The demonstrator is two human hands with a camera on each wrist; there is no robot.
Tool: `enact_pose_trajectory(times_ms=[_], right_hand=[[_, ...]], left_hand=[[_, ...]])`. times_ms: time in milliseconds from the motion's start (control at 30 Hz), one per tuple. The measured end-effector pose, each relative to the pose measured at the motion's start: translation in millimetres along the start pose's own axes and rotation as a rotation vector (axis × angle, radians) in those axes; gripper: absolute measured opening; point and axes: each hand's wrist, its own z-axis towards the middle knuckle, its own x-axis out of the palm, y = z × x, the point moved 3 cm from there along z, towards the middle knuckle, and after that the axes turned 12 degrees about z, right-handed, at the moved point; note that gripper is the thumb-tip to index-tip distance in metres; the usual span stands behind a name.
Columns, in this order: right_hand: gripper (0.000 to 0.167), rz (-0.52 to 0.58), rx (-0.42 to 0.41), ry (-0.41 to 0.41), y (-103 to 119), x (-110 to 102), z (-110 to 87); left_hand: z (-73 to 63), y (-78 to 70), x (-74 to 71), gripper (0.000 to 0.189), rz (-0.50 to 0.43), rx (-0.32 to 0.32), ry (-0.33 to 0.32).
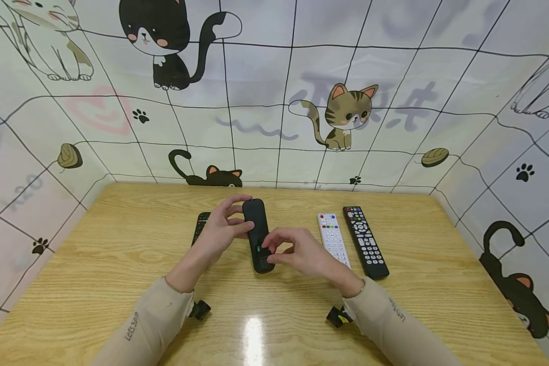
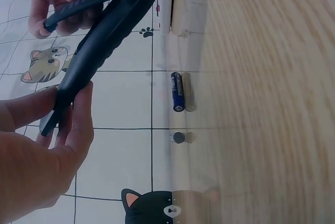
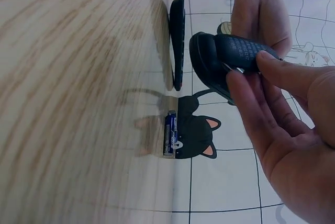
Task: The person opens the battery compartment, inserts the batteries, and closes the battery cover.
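My left hand (image 1: 224,226) grips a black remote control (image 1: 255,218) near its upper end, its back face towards the head camera. At the lower end my right hand (image 1: 297,249) pinches the remote's battery cover (image 3: 243,51), thumb on the outer face and fingers beneath. In the left wrist view the battery cover (image 2: 84,4) slants away from the remote's body (image 2: 94,51), and the two meet at the lower end. A blue battery (image 2: 178,90) lies on the table with another battery (image 2: 178,137), seen end-on, close by. Both are hidden in the head view.
A white remote (image 1: 333,239) and a black remote (image 1: 365,241) lie side by side to the right. Another black remote (image 1: 201,223) lies at the left, partly behind the left hand. A cat-print backdrop (image 1: 265,127) rises behind the wooden table (image 1: 96,284).
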Motion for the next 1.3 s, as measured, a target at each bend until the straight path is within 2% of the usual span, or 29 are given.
enact_pose_trajectory(times_ms=[333,600,700,800,967,1133,1300], right_hand=[[0.023,-0.136,-0.035,-0.031,0.7,-1.1,0.4],[0.017,-0.189,-0.057,-0.085,0.8,0.4,0.3],[0.022,-0.193,-0.051,-0.115,1.2,0.9,0.2],[0.034,-0.152,-0.013,-0.136,0.6,0.8,0.3],[0.052,-0.023,0.114,-0.141,-3.3,-0.3,0.5],[0.052,0.054,0.194,-0.1,-6.7,-0.2,-0.3],[0.047,0.076,0.215,-0.074,-8.1,0.4,-0.6]], left_hand=[[-0.9,-1.9,0.9,0.059,0.002,0.016,0.004],[-2.5,-3.1,1.6,0.059,-0.016,0.015,-0.001],[-3.1,-3.9,2.2,0.059,-0.015,0.021,-0.003],[-3.2,-3.9,2.5,0.06,-0.01,0.027,-0.009],[-2.6,-3.0,3.1,0.061,-0.019,0.021,-0.013],[-1.8,-2.2,3.9,0.06,-0.038,0.016,-0.016],[-1.3,-1.4,5.3,0.06,-0.038,0.016,-0.014]])
